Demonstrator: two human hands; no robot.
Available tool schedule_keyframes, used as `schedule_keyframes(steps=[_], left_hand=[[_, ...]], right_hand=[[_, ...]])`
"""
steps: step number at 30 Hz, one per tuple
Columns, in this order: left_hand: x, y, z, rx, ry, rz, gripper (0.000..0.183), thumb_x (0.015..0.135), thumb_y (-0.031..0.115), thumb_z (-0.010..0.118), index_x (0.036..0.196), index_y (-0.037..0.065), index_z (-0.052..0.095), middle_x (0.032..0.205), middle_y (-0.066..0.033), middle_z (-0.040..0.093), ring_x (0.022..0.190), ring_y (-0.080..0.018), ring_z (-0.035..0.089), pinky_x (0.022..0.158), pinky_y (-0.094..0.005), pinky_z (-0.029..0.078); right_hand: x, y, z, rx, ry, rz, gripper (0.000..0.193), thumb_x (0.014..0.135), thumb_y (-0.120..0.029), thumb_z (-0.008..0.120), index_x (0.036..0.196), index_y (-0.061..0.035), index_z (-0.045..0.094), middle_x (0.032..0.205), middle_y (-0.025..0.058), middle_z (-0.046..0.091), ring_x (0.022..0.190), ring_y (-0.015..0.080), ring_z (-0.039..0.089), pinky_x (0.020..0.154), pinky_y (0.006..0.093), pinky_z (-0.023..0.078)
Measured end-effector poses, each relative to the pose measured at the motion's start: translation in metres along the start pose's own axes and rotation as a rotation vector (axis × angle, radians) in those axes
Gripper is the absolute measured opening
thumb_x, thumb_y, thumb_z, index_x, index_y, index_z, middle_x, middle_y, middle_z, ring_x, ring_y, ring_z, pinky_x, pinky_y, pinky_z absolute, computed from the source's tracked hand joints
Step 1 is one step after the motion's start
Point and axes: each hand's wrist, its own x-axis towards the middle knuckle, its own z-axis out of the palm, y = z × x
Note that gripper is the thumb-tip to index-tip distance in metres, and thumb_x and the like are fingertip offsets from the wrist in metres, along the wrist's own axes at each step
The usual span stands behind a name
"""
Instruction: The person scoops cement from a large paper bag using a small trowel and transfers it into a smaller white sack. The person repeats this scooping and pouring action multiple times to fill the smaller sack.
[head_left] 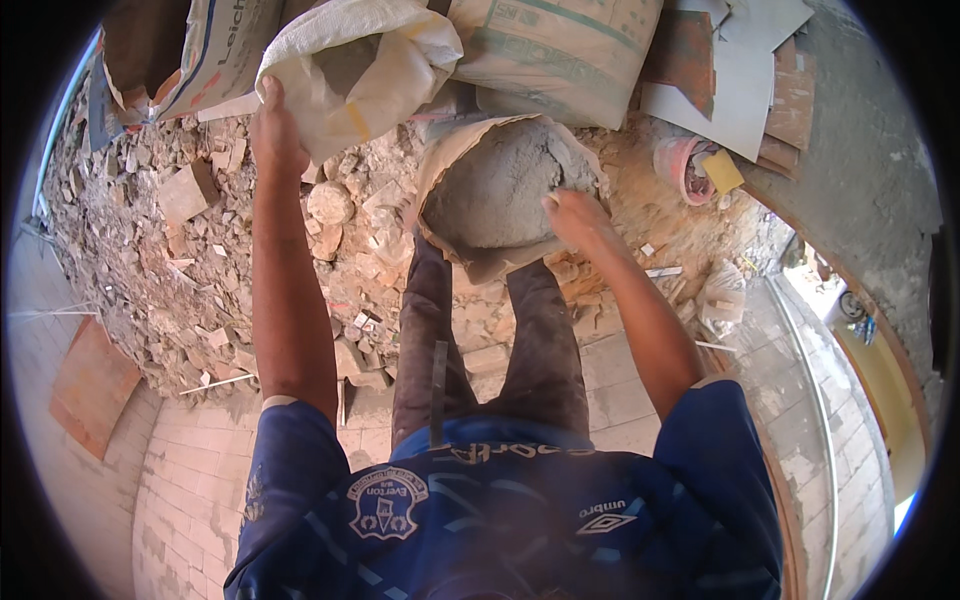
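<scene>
My left hand (277,138) is closed on the rim of a white woven sack (310,110), holding it up at its left side. The sack's mouth gapes, and grey shows inside. In front of my legs stands an opened paper bag (437,165) with its edge torn and folded. Grey powder (490,200), like cement, fills much of it. My right hand (578,218) reaches over the bag's right side with curled fingers at the powder. Whatever those fingers hold, if anything, is hidden.
Rubble (200,270) with broken bricks and stones spreads under the bags. Behind are a full sack (560,60) and an open paper bag (215,60). At right, a pink bucket (672,165) with a yellow sponge (722,172) stands near loose boards (720,100). A brown board (95,385) lies left.
</scene>
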Motion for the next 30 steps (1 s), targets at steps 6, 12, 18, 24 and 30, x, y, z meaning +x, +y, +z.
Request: schedule_keyframes(steps=[6,12,18,24,30], left_hand=[[0.006,-0.005,-0.006,-0.062,-0.022,0.009,0.059,0.101,0.044,0.047,0.130,-0.007,0.049,0.118,-0.0180,0.059,0.097,-0.0292,0.065,0.082,-0.0425,0.055],[0.001,-0.005,0.002,-0.054,-0.022,-0.005,0.058,0.101,0.044,0.046,0.131,-0.005,0.048,0.120,-0.0172,0.059,0.101,-0.0295,0.064,0.085,-0.0440,0.054],[0.005,-0.010,0.000,-0.046,-0.006,-0.023,0.060,0.100,0.046,0.047,0.129,-0.007,0.050,0.116,-0.0170,0.060,0.095,-0.0288,0.065,0.081,-0.0423,0.055],[0.002,-0.003,-0.003,0.019,-0.036,-0.021,0.059,0.101,0.048,0.045,0.134,-0.001,0.048,0.121,-0.0147,0.059,0.104,-0.0276,0.063,0.088,-0.0441,0.054],[0.002,0.003,0.000,-0.004,-0.010,-0.031,0.057,0.100,0.046,0.048,0.133,-0.001,0.049,0.120,-0.0143,0.059,0.100,-0.0267,0.064,0.083,-0.0435,0.055]], right_hand=[[0.001,0.009,0.014,0.009,0.095,-0.071,0.048,0.097,-0.035,0.049,0.118,0.0065,0.059,0.112,0.0257,0.065,0.097,0.0384,0.065,0.089,0.0462,0.049],[0.004,0.004,0.016,0.534,-0.179,0.152,0.053,0.097,-0.039,0.051,0.120,0.0081,0.057,0.080,0.0168,0.063,0.052,0.0228,0.061,0.055,0.0339,0.053],[-0.003,0.009,0.034,0.646,-0.125,0.148,0.043,0.098,-0.040,0.053,0.102,0.0025,0.060,0.066,0.0070,0.053,0.051,0.0164,0.052,0.047,0.0335,0.047],[-0.027,0.016,0.026,0.584,-0.100,0.133,0.056,0.098,-0.044,0.050,0.126,0.0035,0.055,0.066,0.0078,0.055,0.049,0.0168,0.055,0.054,0.0317,0.048],[-0.050,0.032,0.024,0.654,-0.141,0.063,0.057,0.096,-0.049,0.053,0.125,0.0001,0.058,0.066,0.0047,0.054,0.048,0.0144,0.052,0.053,0.0306,0.045]])
